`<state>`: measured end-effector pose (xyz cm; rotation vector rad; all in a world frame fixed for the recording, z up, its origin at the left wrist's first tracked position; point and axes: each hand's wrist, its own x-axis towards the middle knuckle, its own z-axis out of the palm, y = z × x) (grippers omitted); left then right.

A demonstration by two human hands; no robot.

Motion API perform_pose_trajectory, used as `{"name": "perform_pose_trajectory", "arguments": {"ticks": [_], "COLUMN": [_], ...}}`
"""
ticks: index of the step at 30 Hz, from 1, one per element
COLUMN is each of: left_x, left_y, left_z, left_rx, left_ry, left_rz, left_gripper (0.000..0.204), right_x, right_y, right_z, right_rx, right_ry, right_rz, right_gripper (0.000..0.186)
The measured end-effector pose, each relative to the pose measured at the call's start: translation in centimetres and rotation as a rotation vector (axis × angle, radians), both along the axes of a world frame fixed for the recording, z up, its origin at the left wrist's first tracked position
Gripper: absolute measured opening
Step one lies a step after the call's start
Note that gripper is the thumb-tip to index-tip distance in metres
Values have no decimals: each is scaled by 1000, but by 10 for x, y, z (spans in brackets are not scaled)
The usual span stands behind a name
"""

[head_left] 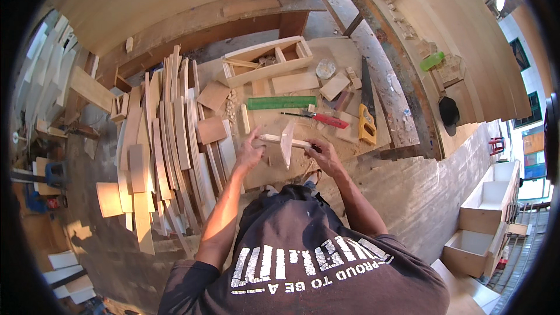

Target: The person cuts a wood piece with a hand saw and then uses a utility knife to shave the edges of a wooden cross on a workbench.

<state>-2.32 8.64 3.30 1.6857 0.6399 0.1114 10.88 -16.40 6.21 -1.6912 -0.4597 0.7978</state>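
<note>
Over the workbench I hold a pale wooden stick (298, 141) level in front of me. A thin, blade-shaped wooden crosspiece (287, 143) stands across its middle. My left hand (251, 151) has its fingers closed on the stick's left end, and my right hand (324, 156) is closed around the right end, with something small and dark at its fingertips. Just beyond lie a red-handled tool (330, 120) with a dark slim front and a green ruler (281, 102). To their right rests a handsaw (367, 123) with a yellow handle.
Wooden strips (166, 146) are stacked on the left. A compartmented wooden box (267, 61) sits at the back of the bench near a clear round container (326, 69) and small offcuts. A green bottle (431, 61) and a black cap (448, 115) lie on the right-hand panel.
</note>
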Motion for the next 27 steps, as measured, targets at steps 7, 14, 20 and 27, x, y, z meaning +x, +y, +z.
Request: {"name": "perform_pose_trajectory", "arguments": {"ticks": [7, 14, 20, 27], "left_x": [11, 10, -2, -11], "left_y": [-7, -4, -4, -4], "left_z": [40, 33, 24, 0], "left_rx": [-802, -761, -721, -227], "left_ry": [-228, -164, -183, -52], "left_rz": [-19, 67, 128, 95], "left_gripper": [36, 34, 34, 32], "right_x": [18, 27, 33, 40], "right_y": [-6, -4, 7, 28], "right_z": [22, 27, 20, -24], "right_rx": [79, 83, 50, -106], "right_ry": [34, 43, 15, -374], "right_rz": [-9, 46, 59, 151], "right_gripper": [25, 27, 29, 34]}}
